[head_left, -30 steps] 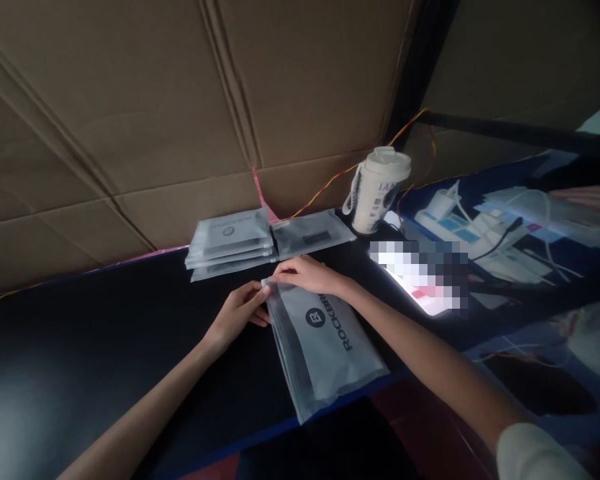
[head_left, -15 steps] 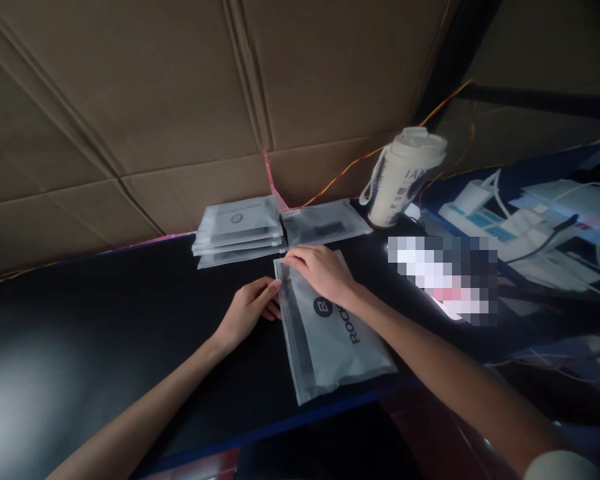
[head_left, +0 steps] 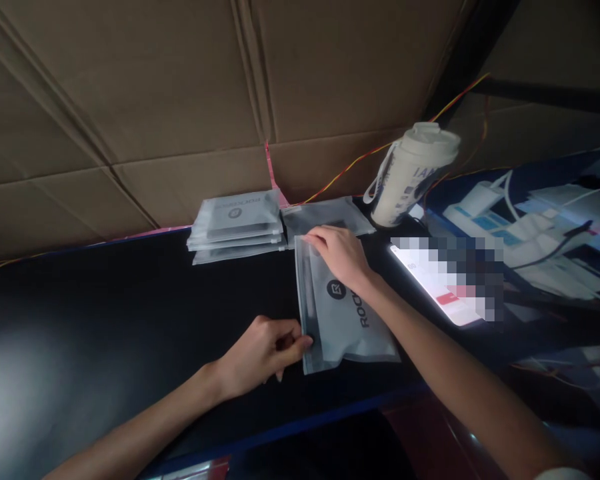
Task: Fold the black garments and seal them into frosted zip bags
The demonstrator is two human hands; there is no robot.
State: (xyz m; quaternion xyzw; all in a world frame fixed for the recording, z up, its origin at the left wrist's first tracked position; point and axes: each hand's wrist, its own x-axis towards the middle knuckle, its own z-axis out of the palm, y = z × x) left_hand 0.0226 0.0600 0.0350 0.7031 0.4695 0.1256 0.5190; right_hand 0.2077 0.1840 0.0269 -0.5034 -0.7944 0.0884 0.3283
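Observation:
A frosted zip bag (head_left: 353,333) with a round black logo and dark lettering lies on the black table, its zip edge toward the left. My left hand (head_left: 267,350) pinches that edge near its lower end, thumb on top. At the upper end of the same edge, my right hand (head_left: 335,250) grips the bag's corner with fingers pressed together, and its wrist and forearm cover part of the lettering.
Several similar bags are stacked (head_left: 237,223) behind, beside another flat bag (head_left: 325,215). A lidded white cup (head_left: 415,177) and a lit phone (head_left: 437,287) stand and lie at right, near white plugs and cables (head_left: 500,220). A cardboard wall (head_left: 180,80) rises behind.
My left hand has slid down the zip edge toward the bag's near end. The bag's zip edge has shifted right, and my right hand stays at the upper corner.

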